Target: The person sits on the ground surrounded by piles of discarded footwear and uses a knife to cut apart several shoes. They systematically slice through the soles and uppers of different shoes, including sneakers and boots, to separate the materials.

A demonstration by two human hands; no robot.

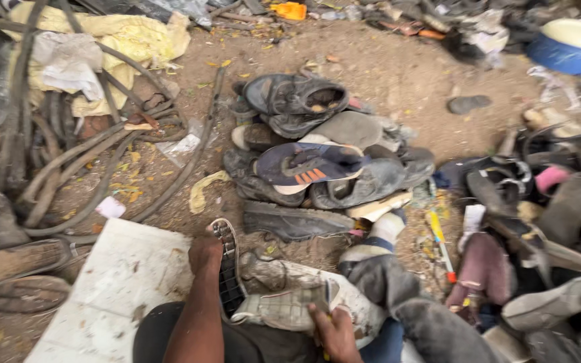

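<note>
Left hand [204, 254] gripping worn shoe [284, 296], right hand [331, 331] seemingly too

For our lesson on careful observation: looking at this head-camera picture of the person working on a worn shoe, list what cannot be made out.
- Head view: the yellow-handled tool in the right hand is cut off by the bottom edge; its type is unclear.
- The left hand covers part of the white shoe, so its grip is hidden.
- The pile of old shoes overlaps; lower shoes are buried.
- The blue tub is blurred and cut off at the corner.

Both hands [204, 255] [334, 329] grip a worn shoe [284, 296]; shoe pile [317, 161] beyond.
</note>
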